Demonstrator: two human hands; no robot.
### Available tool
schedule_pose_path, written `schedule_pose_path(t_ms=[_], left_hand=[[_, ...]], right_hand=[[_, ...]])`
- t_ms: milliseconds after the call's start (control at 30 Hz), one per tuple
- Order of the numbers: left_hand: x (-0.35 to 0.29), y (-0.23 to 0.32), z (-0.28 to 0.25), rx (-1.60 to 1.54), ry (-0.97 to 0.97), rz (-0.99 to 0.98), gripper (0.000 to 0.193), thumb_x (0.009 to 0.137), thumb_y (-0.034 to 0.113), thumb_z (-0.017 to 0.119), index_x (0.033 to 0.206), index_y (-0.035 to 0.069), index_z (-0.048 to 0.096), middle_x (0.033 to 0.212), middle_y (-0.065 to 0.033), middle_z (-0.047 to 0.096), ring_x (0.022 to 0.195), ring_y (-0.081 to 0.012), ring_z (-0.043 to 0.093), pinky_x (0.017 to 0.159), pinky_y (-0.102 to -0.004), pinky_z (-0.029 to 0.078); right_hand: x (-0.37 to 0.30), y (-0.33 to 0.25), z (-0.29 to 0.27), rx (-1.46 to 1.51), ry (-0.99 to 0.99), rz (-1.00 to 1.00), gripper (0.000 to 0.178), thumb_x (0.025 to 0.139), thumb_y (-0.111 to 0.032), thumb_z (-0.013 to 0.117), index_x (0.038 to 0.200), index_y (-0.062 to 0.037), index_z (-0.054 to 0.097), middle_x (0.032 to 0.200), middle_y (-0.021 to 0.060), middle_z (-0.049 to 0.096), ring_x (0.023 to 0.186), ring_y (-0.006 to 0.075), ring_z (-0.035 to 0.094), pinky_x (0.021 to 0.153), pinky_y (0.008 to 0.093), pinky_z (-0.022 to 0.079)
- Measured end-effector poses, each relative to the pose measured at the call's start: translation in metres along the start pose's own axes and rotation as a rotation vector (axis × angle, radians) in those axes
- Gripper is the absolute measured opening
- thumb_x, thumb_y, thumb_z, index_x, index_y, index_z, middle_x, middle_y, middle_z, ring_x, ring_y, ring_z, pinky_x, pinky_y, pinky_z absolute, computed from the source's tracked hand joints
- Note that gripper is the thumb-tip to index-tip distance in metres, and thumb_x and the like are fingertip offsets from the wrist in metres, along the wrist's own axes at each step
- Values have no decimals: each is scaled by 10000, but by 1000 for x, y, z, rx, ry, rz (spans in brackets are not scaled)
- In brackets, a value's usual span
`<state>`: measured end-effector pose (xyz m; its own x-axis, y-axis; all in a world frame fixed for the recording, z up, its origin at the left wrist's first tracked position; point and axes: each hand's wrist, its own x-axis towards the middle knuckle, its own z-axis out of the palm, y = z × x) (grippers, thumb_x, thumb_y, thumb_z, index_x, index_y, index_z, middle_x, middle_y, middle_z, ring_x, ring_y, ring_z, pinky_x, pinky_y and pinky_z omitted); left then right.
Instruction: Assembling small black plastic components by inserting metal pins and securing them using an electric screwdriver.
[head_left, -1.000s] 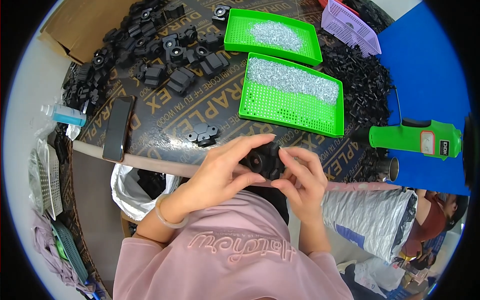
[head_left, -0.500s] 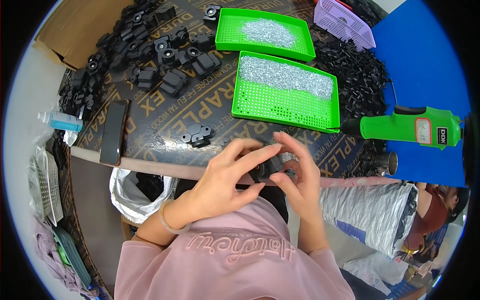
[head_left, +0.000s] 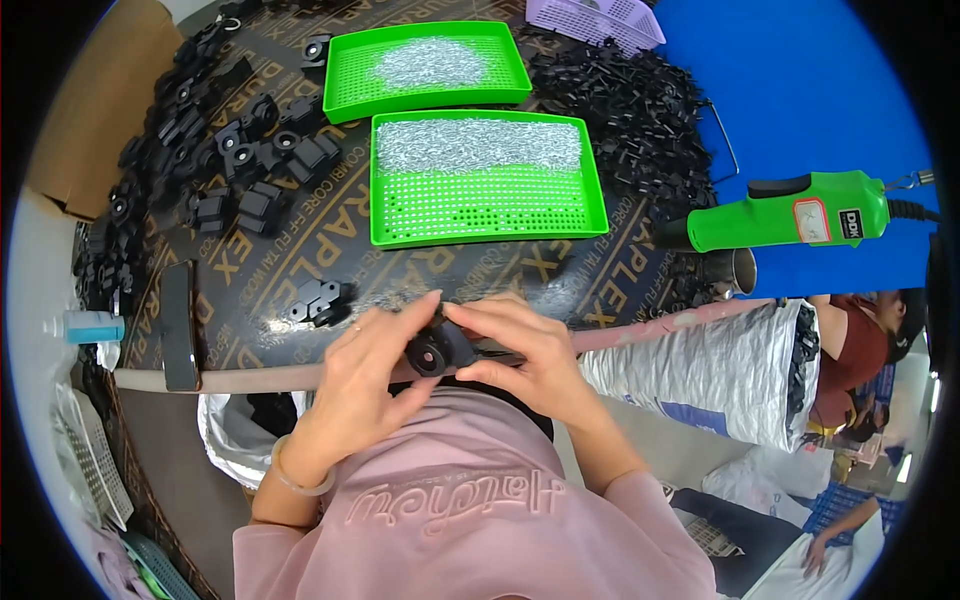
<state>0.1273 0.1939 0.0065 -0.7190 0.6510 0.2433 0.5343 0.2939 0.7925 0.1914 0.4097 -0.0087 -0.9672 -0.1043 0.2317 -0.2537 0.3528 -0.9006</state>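
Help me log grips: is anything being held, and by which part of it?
A black part with a round opening, by its right side in the right hand; the left hand is at its left, grip unclear.

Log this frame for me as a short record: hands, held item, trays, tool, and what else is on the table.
Left hand: fingers and thumb on the black part
Right hand: gripping the same part from the other side
Held item: black part with a round, ringed face, at the table's near edge
Near tray: green, small silver pieces along its far half
Far tray: green, silver pieces heaped mid-tray
Tool: green power tool, right side
Also on table: phone, loose black part, metal cup
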Motion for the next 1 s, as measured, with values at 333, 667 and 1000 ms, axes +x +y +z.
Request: schedule_pose_path(t_ms=[333,667,1000], left_hand=[[-10,-10,-17,1131,173,108,468,810,158,609,1271,159,690,1176,-32,600,995,-205,530,959,-456,333],[-13,-20,-75,758,242,-43,461,777,138,756,1228,100,668,1248,-104,608,1101,-315,534,932,-451,358],[55,-94,-110,850,324,-259,468,727,163,837,1141,0,693,1044,-142,714,1009,-345,621,889,-428,517]], right_hand=[[-41,19,-111,-1145,666,436,164,898,-156,710,1024,-53,733,973,126,689,919,333,662,795,425,520],[-46,66,-130,-1512,592,574,158,903,-229,704,971,-88,679,1024,90,616,974,326,594,786,452,520],[-24,39,-69,-1311,400,311,136,882,-117,699,999,-85,639,998,58,638,992,291,556,840,411,423]])
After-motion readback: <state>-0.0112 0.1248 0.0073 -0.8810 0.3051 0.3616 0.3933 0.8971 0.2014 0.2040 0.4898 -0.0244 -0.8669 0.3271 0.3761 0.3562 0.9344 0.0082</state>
